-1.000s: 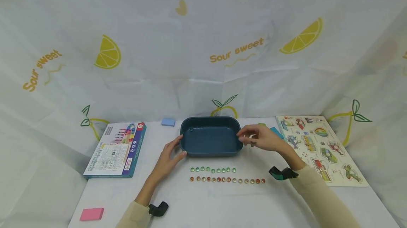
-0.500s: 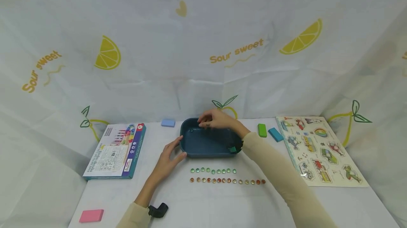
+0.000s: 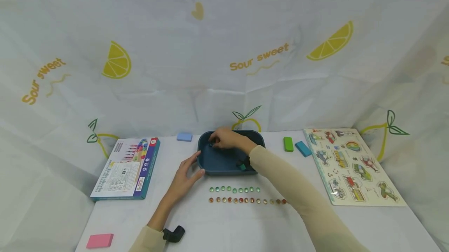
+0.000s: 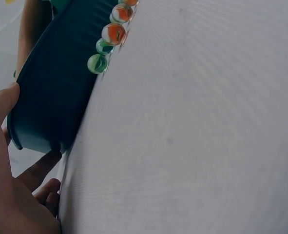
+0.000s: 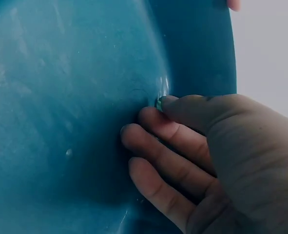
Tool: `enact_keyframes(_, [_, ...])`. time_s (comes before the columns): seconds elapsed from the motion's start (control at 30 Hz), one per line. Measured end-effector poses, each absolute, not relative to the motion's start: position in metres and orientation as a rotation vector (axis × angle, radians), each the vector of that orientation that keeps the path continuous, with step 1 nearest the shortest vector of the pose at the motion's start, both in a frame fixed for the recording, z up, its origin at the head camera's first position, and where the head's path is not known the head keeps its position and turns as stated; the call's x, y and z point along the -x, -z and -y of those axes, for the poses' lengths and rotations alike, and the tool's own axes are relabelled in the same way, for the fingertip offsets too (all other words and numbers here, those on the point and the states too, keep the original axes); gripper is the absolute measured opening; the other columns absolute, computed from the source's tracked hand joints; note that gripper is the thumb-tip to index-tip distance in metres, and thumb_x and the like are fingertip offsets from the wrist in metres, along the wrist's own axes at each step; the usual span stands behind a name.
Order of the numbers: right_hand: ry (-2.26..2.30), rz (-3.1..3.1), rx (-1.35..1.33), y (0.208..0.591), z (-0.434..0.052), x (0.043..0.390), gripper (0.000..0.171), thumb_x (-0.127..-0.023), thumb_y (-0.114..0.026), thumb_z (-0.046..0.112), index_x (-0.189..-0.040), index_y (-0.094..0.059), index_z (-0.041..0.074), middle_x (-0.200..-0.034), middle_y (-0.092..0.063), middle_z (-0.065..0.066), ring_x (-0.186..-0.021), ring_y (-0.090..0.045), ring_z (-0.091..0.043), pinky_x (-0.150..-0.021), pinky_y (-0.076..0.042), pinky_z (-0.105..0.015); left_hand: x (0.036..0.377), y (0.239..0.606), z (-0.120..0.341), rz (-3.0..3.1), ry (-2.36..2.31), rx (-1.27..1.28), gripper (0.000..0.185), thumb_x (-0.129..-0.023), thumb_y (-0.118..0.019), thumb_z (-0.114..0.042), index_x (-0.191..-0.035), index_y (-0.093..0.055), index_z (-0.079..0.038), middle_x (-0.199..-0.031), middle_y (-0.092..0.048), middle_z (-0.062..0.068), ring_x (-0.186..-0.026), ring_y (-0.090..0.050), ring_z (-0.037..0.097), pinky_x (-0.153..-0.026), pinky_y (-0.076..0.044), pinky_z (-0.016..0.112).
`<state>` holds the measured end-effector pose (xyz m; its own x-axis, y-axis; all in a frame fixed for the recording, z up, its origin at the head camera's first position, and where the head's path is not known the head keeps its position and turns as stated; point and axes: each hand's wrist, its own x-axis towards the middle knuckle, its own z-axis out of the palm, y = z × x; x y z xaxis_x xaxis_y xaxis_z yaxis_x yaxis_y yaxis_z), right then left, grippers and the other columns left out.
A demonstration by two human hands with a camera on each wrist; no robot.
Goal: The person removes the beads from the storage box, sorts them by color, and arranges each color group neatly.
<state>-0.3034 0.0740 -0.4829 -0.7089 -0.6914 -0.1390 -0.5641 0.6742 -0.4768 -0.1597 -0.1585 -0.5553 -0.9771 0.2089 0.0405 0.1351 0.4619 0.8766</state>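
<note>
A dark blue rectangular tub (image 3: 224, 173) stands in the middle of the table. My left hand (image 3: 186, 173) rests against its left end, fingers spread, with fingertips on the side and the thumb at the front corner. My right hand (image 3: 226, 138) reaches inside to the far left corner. There its thumb and forefinger pinch a small green glass marble (image 5: 159, 104), mostly covered by the fingertips in the right wrist view. In front of the tub lies a row of green marbles (image 3: 234, 190), and nearer me a row of orange marbles (image 3: 241, 201).
A boxed set (image 3: 126, 168) lies at the left, a picture puzzle board (image 3: 354, 166) at the right. Around the table are a pink block (image 3: 99, 240), a light blue block (image 3: 184, 137), a green block (image 3: 288, 144) and a blue block (image 3: 303, 149).
My right hand has moved left from the tub's right rim, over it and down into the far left corner, where it now pinches a marble. The left hand has stayed at the tub.
</note>
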Motion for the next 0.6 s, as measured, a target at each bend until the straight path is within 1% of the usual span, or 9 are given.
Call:
enact_keyframes(0.07, [0.549, -2.595, 0.988, 0.4826, -0.0705, 0.303, 0.03, -0.101, -0.071, 0.013, -0.13, -0.074, 0.006, -0.089, -0.079, -0.006, -0.064, -0.067, -0.007, -0.061, -0.052, -0.018, 0.1596, 0.5552, 0.1588, -2.624, -1.562, -0.314, 0.069, -0.099, -0.073, -0.046, -0.159, -0.039, -0.052, -0.166, -0.046, 0.005, -0.158, -0.036, 0.036, -0.126, -0.029, 0.072])
enact_keyframes(0.3, [0.554, -2.578, 0.896, 0.4871, -0.0648, 0.304, 0.026, -0.101, -0.072, 0.014, -0.126, -0.076, 0.005, -0.087, -0.079, -0.006, -0.063, -0.071, -0.009, -0.061, -0.058, -0.022, 0.1604, 0.5559, 0.1589, -2.625, -1.571, -0.336, 0.068, -0.1, -0.072, -0.045, -0.16, -0.039, -0.05, -0.167, -0.045, 0.004, -0.158, -0.037, 0.036, -0.126, -0.029, 0.072])
enact_keyframes(0.5, [0.567, -2.567, 0.868, 0.4875, -0.0649, 0.3039, 0.023, -0.101, -0.073, 0.013, -0.121, -0.076, 0.003, -0.084, -0.078, -0.005, -0.063, -0.071, -0.011, -0.061, -0.059, -0.023, 0.1602, 0.5545, 0.1586, -2.616, -1.572, -0.319, 0.069, -0.1, -0.072, -0.044, -0.16, -0.039, -0.05, -0.165, -0.047, 0.005, -0.157, -0.037, 0.036, -0.126, -0.029, 0.072])
enact_keyframes(0.6, [0.59, -2.552, 0.877, 0.486, -0.0658, 0.3029, 0.022, -0.1, -0.073, 0.012, -0.12, -0.076, 0.001, -0.084, -0.079, -0.007, -0.063, -0.071, -0.011, -0.06, -0.059, -0.023, 0.1599, 0.554, 0.1587, -2.617, -1.574, -0.325, 0.068, -0.1, -0.072, -0.043, -0.161, -0.039, -0.047, -0.166, -0.047, 0.006, -0.157, -0.038, 0.037, -0.125, -0.029, 0.073])
